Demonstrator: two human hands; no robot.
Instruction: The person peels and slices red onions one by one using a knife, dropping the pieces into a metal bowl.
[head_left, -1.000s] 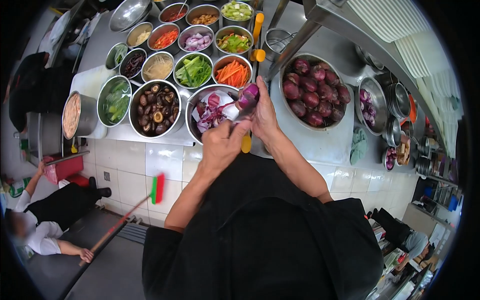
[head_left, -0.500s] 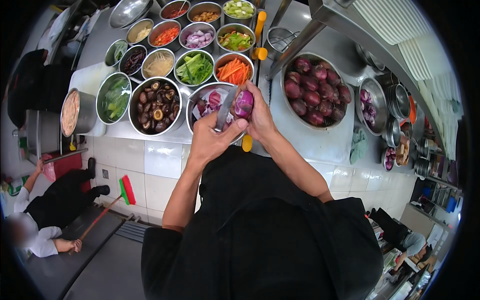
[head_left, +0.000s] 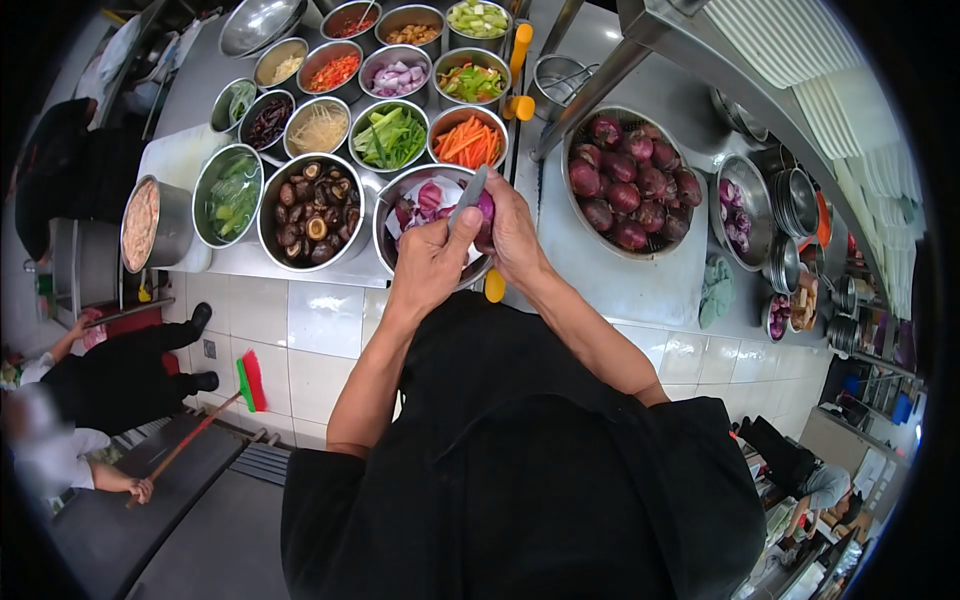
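My left hand (head_left: 432, 258) is closed around a small knife (head_left: 469, 194), its blade angled up to the right, against or just in front of a red onion (head_left: 486, 216). My right hand (head_left: 516, 232) grips that onion, whose far side is hidden by fingers and blade. Both hands are over the near edge of a metal bowl (head_left: 384, 238) holding onion skins (head_left: 430, 196) and what looks like white paper or lining. To the right, a large metal colander (head_left: 574, 222) is heaped with whole red onions (head_left: 630, 178).
Pots of mushrooms (head_left: 315, 220), shredded carrot (head_left: 468, 142) and cut greens (head_left: 390, 137) crowd the counter on the left. A metal shelf post (head_left: 590, 100) rises near the colander. On the floor at left, a person (head_left: 110, 390) holds a broom (head_left: 190, 445).
The knife has swung from upright to slanting right across the onion, and my left hand has turned with it. The person at left has shifted with the broom.
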